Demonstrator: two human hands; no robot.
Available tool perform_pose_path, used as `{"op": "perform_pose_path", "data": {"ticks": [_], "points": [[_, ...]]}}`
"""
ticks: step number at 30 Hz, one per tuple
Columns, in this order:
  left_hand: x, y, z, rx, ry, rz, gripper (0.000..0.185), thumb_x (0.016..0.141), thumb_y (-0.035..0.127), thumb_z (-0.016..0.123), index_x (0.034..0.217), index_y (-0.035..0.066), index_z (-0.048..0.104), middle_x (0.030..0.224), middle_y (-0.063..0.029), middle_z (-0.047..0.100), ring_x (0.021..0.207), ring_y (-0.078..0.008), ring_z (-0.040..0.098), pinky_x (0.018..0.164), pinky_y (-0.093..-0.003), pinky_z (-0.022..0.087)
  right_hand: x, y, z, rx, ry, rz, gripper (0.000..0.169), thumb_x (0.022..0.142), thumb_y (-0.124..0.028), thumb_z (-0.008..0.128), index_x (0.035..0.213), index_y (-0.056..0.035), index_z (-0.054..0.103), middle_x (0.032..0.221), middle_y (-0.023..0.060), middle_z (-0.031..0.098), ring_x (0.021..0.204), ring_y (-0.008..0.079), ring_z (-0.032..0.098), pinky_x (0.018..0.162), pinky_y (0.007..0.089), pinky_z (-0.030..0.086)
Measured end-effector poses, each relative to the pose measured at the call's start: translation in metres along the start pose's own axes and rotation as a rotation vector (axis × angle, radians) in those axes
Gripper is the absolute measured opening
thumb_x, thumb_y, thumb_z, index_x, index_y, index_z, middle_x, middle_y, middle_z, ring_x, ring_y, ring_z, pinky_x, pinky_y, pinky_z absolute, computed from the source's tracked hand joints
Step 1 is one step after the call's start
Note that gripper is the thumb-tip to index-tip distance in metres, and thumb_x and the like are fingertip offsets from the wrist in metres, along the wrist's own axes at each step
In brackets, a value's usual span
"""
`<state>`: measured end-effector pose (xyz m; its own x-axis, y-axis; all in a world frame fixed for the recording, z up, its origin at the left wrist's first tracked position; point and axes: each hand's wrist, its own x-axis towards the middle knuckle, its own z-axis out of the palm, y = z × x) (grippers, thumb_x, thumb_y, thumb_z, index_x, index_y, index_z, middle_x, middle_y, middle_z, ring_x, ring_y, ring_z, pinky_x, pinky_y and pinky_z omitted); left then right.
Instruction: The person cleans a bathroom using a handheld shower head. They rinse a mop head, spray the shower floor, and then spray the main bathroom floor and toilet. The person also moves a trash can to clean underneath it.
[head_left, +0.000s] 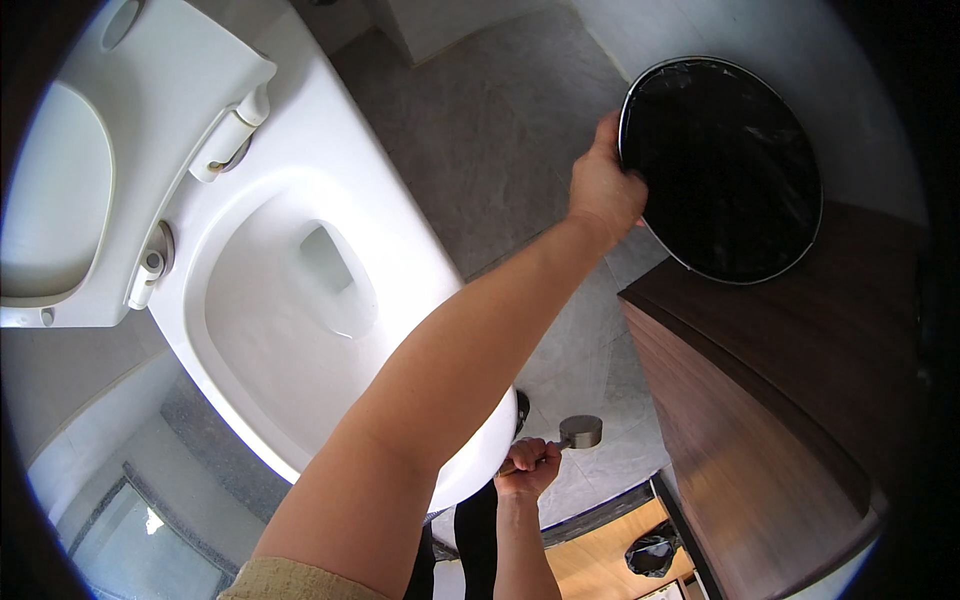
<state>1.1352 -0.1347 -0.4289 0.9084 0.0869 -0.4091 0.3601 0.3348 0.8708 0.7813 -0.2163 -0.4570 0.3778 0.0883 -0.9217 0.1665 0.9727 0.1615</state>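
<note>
My left hand (609, 187) grips the left side of a round bin (724, 172) with a bright metal rim and a black plastic liner. The bin's opening faces me, and its inside is too dark to make out. Lower down, my right hand (531, 465) is closed around the handle of a tool with a short cylindrical metal head (581, 432). That head points to the right, above the tiled floor. Between my arms and the left edge stands a white toilet (255, 300), its bowl uncovered, with a little water at the bottom. My left forearm crosses over the toilet's front.
The toilet seat and lid (142, 172) are raised on the left. A dark wood cabinet (720, 390) juts out on the right, just below the bin. Grey tiles (480, 135) cover the floor. Past a threshold, a black plastic bag (652, 551) lies on a wood-coloured floor.
</note>
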Motion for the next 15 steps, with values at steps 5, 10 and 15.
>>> {"op": "perform_pose_path", "data": {"ticks": [5, 10, 15], "points": [[-0.0024, 0.0039, 0.0005, -0.004, 0.016, 0.001, 0.063, 0.073, -0.013, 0.043, 0.128, 0.016, 0.034, 0.093, -0.0173, 0.061, 0.063, -0.0255, 0.062, 0.044, -0.0332, 0.052, 0.0014, -0.0007, -0.0006, -0.041, 0.007, -0.020, 0.029, 0.075, -0.024, 0.050, 0.052, -0.0135, 0.035, 0.048, -0.0035, 0.031, 0.037, 0.0091, 0.031, 0.037, 0.0237, 0.032], [-0.0003, 0.0010, 0.0011, -0.015, 0.019, 0.029, 0.063, 0.073, -0.012, 0.043, 0.128, 0.015, 0.034, 0.094, -0.0182, 0.061, 0.063, -0.0264, 0.063, 0.044, -0.0332, 0.052, 0.0021, -0.0006, -0.0003, -0.047, -0.020, 0.003, 0.030, 0.077, -0.023, 0.049, 0.052, -0.0136, 0.036, 0.049, -0.0038, 0.031, 0.037, 0.0092, 0.031, 0.037, 0.0238, 0.032], [-0.0013, 0.0027, 0.0016, 0.003, 0.020, -0.007, 0.062, 0.073, -0.012, 0.042, 0.128, 0.016, 0.034, 0.093, -0.0179, 0.061, 0.062, -0.0260, 0.063, 0.044, -0.0327, 0.052, 0.0019, 0.0009, 0.0044, -0.066, -0.013, 0.011, 0.031, 0.078, -0.022, 0.049, 0.052, -0.0135, 0.036, 0.048, -0.0037, 0.030, 0.037, 0.0093, 0.032, 0.038, 0.0240, 0.032]]}}
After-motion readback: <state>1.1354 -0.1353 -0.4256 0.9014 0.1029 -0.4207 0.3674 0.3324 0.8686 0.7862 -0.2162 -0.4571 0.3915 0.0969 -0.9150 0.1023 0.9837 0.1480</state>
